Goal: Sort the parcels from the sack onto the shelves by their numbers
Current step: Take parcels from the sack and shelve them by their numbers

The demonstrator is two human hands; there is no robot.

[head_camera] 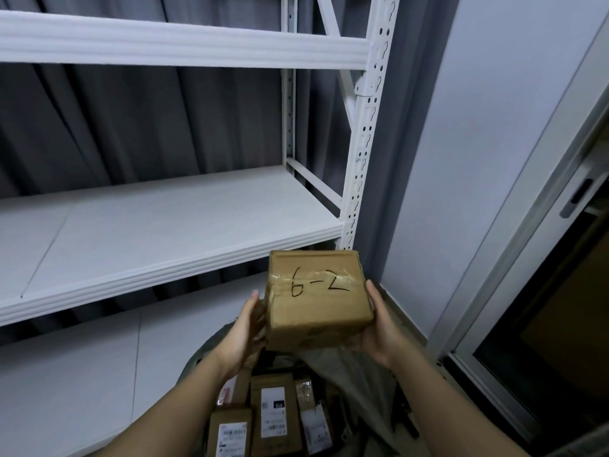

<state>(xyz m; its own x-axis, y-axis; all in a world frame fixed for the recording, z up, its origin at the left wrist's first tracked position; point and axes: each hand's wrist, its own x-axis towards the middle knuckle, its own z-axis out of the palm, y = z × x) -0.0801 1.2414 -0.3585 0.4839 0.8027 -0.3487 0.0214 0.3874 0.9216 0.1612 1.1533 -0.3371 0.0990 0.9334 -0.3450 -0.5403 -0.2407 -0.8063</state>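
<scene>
Before white shelves [171,232] backed by grey curtain, the left hand [242,338] and right hand [379,328] clasp a cardboard parcel [318,301] above the sack [356,374], its "6-2" tilted up, likely for reading

A taped brown cardboard parcel [318,296] marked "6-2" sits level above the open sack [359,377] of parcels

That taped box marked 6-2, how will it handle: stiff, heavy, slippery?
The cardboard box probably stays stiff: its edges look square while the left hand and right hand hold its sides. Likely fairly light, since it's held up with no visible strain. The glossy tape band may be slick, but the bare cardboard should grip well.
</scene>
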